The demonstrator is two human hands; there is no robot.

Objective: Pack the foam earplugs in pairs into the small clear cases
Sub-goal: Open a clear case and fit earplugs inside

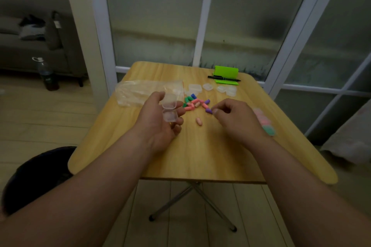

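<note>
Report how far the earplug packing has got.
Done: what look like a few filled cases lie right of the right hand. In hand: the left hand holds an open clear case, and the right hand pinches a purple earplug. Left: the loose earplug pile, one stray pink earplug and several empty cases.

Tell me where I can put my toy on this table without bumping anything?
The table is bare near its front edge, below both wrists, and at its near left corner. Crowded farther back: earplug pile, empty cases, plastic bag, green stand. Filled cases sit by the right hand.
</note>
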